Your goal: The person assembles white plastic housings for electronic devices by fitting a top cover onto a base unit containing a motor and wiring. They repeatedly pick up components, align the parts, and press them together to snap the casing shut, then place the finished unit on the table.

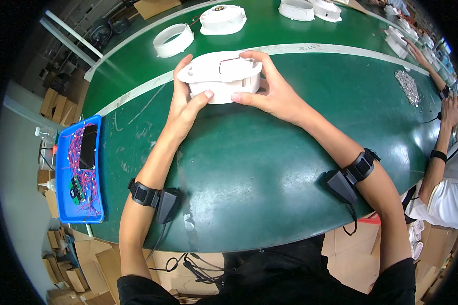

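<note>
A white plastic housing with a rounded, oblong shape is held between my two hands at the far side of the green table. My left hand grips its left end, thumb on the near wall and fingers up the side. On the right end, my right hand has its thumb against the near wall and its index finger over the top edge. A thin dark red wire lies across the housing's top. What is inside the housing is hidden from this angle.
Beyond my hands stand a white ring, a white housing and another white ring. At left is a blue tray with red wires and a black phone. Screws lie piled at right, near a co-worker's arms.
</note>
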Tool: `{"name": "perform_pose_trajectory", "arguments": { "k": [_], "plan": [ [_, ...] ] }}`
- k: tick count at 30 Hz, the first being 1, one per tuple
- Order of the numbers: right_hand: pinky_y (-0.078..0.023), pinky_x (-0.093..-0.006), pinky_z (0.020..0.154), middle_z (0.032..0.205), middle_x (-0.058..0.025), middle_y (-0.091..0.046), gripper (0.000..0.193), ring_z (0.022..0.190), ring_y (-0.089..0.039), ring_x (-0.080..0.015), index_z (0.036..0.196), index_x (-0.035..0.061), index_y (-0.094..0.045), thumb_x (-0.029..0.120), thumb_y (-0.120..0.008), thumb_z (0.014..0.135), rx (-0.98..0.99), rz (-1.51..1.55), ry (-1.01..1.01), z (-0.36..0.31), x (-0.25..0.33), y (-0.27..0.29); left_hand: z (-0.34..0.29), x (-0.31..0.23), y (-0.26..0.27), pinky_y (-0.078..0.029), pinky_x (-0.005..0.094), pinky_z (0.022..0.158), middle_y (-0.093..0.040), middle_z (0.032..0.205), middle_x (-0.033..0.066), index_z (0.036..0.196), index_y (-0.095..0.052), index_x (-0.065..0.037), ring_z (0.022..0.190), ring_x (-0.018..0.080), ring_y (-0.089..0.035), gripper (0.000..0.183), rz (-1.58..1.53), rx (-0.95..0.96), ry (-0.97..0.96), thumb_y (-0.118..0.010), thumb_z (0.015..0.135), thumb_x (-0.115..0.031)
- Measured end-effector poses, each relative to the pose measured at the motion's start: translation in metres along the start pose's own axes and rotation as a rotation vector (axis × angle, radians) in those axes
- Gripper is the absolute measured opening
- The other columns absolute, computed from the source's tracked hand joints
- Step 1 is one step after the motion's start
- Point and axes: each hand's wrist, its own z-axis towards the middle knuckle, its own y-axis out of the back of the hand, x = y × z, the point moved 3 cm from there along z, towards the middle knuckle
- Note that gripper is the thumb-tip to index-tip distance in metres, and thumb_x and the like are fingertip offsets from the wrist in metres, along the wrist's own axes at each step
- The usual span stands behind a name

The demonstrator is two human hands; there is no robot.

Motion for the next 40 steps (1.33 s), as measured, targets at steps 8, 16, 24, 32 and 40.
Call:
{"name": "perform_pose_trajectory", "arguments": {
  "k": [8, 16, 24, 32, 40],
  "plan": [
    [-0.050, -0.0391, 0.097, 0.134, -0.0196, -0.048, 0.082, 0.123, -0.051, -0.0290, 0.140, 0.0064, -0.031, 0.031, -0.083, 0.080, -0.010, -0.012, 0.003, -0.001, 0.002, 0.002, 0.002, -0.003, -0.005, -0.030, 0.0414, 0.113, -0.034, 0.146, 0.0215, 0.153, -0.017, -0.005, 0.138, 0.0326, -0.035, 0.090, 0.027, -0.038, 0.052, -0.067, 0.083, -0.030],
    [-0.047, -0.0391, 0.099, 0.133, -0.0201, -0.048, 0.083, 0.123, -0.050, -0.0288, 0.140, 0.0060, -0.032, 0.031, -0.083, 0.080, -0.009, -0.027, 0.010, -0.001, 0.000, 0.004, 0.003, -0.001, -0.005, -0.028, 0.0419, 0.115, -0.034, 0.146, 0.0216, 0.153, -0.016, -0.005, 0.139, 0.0328, -0.033, 0.090, 0.002, 0.002, 0.013, -0.064, 0.082, -0.028],
    [-0.046, -0.0415, 0.101, 0.139, -0.0165, -0.041, 0.081, 0.128, -0.048, -0.0300, 0.142, 0.0095, -0.029, 0.025, -0.082, 0.082, 0.013, -0.006, -0.026, -0.001, 0.000, 0.006, 0.003, -0.001, -0.005, -0.027, 0.0420, 0.115, -0.033, 0.146, 0.0220, 0.154, -0.014, -0.003, 0.139, 0.0328, -0.033, 0.090, 0.005, 0.017, -0.013, -0.065, 0.084, -0.028],
    [-0.050, -0.0394, 0.097, 0.134, -0.0196, -0.047, 0.082, 0.123, -0.050, -0.0281, 0.140, 0.0056, -0.031, 0.026, -0.084, 0.080, 0.000, 0.062, -0.052, -0.004, 0.006, 0.004, 0.001, -0.003, -0.008, -0.028, 0.0417, 0.115, -0.033, 0.147, 0.0219, 0.154, -0.013, -0.004, 0.139, 0.0323, -0.034, 0.090, 0.006, 0.002, 0.017, -0.066, 0.085, -0.028],
    [-0.042, -0.0401, 0.107, 0.137, -0.0204, -0.046, 0.083, 0.130, -0.046, -0.0300, 0.142, 0.0079, -0.031, 0.026, -0.083, 0.079, -0.026, 0.086, -0.047, -0.001, 0.001, 0.005, 0.011, -0.006, -0.005, -0.026, 0.0433, 0.116, -0.031, 0.149, 0.0220, 0.154, -0.014, -0.003, 0.141, 0.0319, -0.031, 0.093, 0.084, -0.004, -0.010, -0.068, 0.084, -0.033]
  ]
}}
